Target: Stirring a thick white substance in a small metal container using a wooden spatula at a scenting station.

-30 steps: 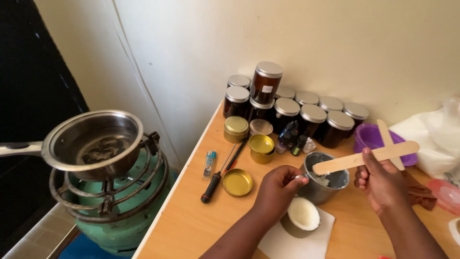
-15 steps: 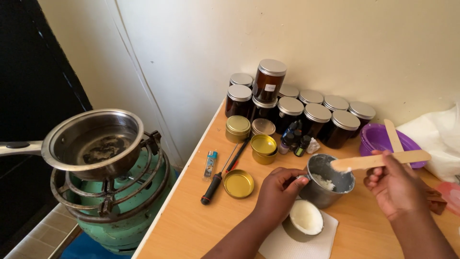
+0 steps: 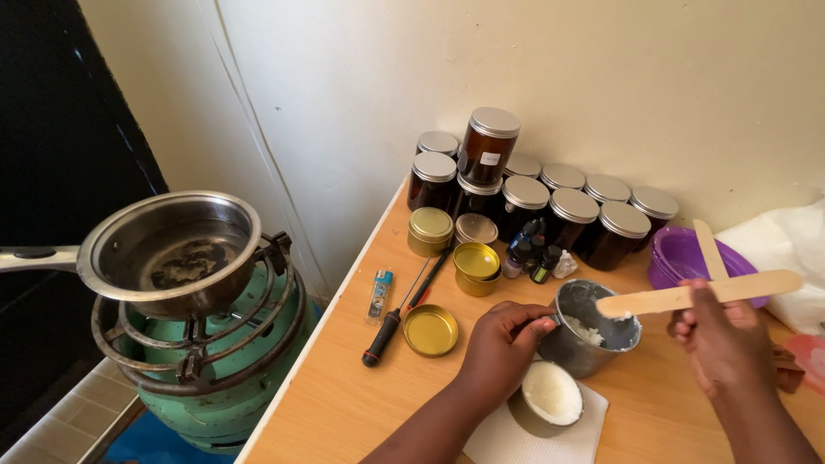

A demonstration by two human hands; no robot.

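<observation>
My left hand [image 3: 503,342] grips the side of a small metal cup [image 3: 593,331] that holds a white, waxy mass. My right hand [image 3: 722,339] holds a flat wooden stick [image 3: 700,294] whose tip rests inside the cup on the white mass. Just in front of the cup, a round tin filled with white solid [image 3: 548,397] sits on a white paper sheet [image 3: 537,434] on the wooden table [image 3: 344,404].
Several dark jars with silver lids [image 3: 550,202] line the wall. Gold tins and a loose lid [image 3: 430,330], small bottles [image 3: 533,258], a screwdriver [image 3: 400,314] and a lighter [image 3: 379,292] lie left. A purple bowl [image 3: 679,258] sits right. A steel pan [image 3: 168,249] rests on a green gas burner [image 3: 215,361].
My right hand lowered the wooden stick so its tip dips into the metal cup, then shifted slightly. My left hand stays on the cup.
</observation>
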